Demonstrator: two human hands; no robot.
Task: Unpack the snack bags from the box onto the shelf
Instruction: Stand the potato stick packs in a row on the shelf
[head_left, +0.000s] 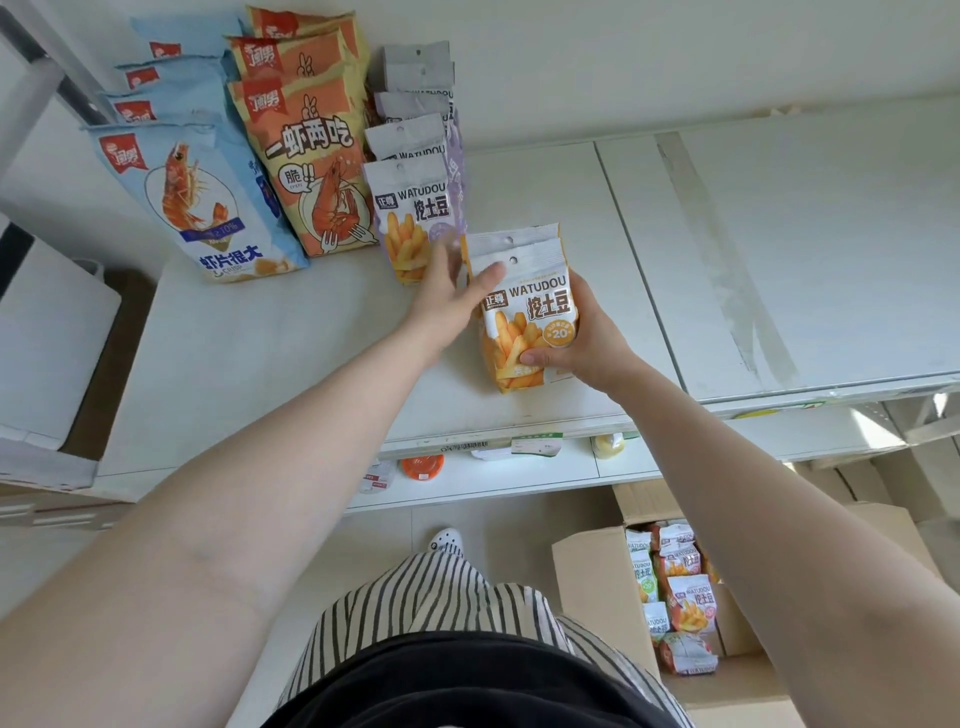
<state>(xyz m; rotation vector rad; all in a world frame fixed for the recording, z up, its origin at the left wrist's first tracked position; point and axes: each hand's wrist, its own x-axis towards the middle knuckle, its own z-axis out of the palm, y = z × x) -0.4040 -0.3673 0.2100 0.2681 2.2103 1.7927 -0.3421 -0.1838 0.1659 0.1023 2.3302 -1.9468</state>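
Shelf (545, 197) first: four blue bags (208, 208), three orange bags (306, 156), about five purple bags (415, 208) rowed up beyond the fingers. Box (592, 587) below holds roughly seven more. Right hand (587, 338) grips two yellow bags (524, 306) upright; left hand (447, 296), fingers straight, touches their top.

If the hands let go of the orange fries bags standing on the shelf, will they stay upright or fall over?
The orange bags probably tip easily: they are tall, thin pouches standing on a narrow bottom edge, with the right hand gripping them low and the left hand at their top. They look light and puffy. Leaning them against the purple bags would likely steady them.
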